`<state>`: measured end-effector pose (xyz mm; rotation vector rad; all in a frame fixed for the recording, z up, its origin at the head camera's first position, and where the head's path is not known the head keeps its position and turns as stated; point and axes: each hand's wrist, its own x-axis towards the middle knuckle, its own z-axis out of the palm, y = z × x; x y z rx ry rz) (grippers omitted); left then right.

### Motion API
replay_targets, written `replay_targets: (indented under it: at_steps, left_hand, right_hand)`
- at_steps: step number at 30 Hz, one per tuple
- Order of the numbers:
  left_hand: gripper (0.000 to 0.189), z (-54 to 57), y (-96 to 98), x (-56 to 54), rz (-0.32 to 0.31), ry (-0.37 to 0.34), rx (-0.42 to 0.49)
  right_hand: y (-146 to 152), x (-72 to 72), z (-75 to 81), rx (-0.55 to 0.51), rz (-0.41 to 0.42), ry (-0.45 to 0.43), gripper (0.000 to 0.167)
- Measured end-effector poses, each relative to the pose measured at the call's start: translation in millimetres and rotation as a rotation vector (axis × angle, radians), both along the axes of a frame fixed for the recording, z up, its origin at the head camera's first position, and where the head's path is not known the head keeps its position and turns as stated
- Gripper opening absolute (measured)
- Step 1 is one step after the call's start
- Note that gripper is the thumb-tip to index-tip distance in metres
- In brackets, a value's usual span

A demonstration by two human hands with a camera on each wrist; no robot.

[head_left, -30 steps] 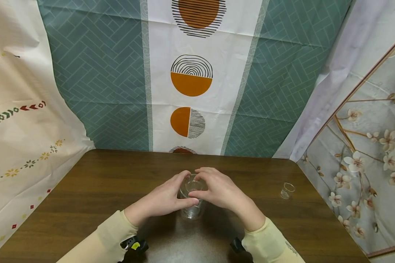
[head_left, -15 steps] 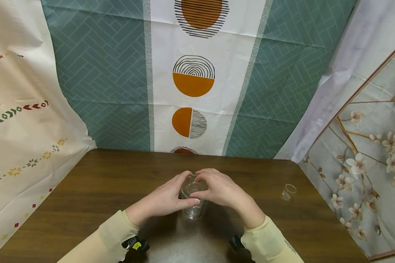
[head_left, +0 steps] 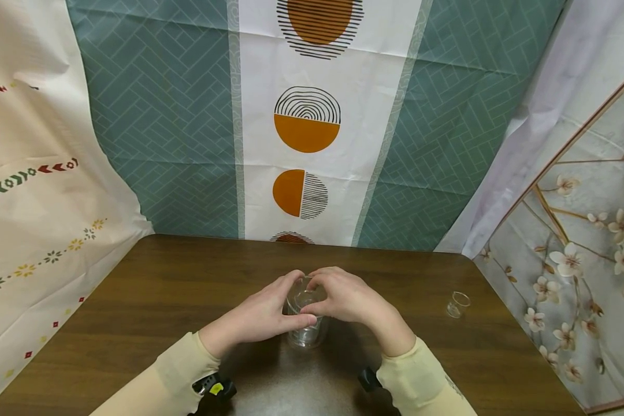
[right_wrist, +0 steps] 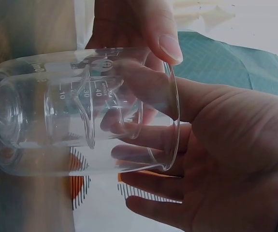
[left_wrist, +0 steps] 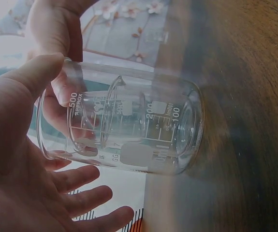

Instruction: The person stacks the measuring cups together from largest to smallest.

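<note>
One left hand (head_left: 260, 315) curls fingers (left_wrist: 76, 178) round one large beaker (head_left: 304, 337); right hand (head_left: 351, 297) apparently pinches one of two smaller beakers (right_wrist: 68, 108) inside.

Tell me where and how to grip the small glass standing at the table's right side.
I'd pinch the small glass by its side wall, just below the rim. Come from above left, likely with the right hand: its mouth faces up, it stands apart, and that hand is nearer.
</note>
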<state>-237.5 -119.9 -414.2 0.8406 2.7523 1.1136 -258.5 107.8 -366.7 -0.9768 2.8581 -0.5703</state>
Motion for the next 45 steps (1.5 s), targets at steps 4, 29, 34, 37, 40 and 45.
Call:
replay_targets:
  at_steps: [4,29,34,37,40,45]
  left_hand:
    - [0.094,0.3,-0.1,0.2,-0.001,-0.008,0.000]
    - [0.095,-1.4,0.5,-1.4,0.016,-0.012,-0.009]
    - [0.092,-1.2,0.6,-1.0,0.015,-0.006,-0.005]
    - [0.092,-1.1,0.6,-0.7,0.016,-0.007,-0.004]
    - [0.091,-0.7,0.6,-0.5,0.015,-0.008,-0.002]
    - [0.092,-0.4,1.0,-0.5,0.018,-0.012,-0.003]
  right_hand:
    - [-1,-0.8,0.1,0.011,-0.015,-0.012,0.027]
    - [-11,-3.0,5.2,0.102,-0.034,0.010,0.028]
    - [-12,-3.3,5.6,0.116,-0.036,0.020,0.030]
    - [-13,-3.1,6.2,0.128,-0.032,0.030,0.032]
    - [-14,-2.9,6.9,0.137,-0.032,0.034,0.033]
    - [-15,-3.2,7.8,0.153,-0.035,0.031,0.034]
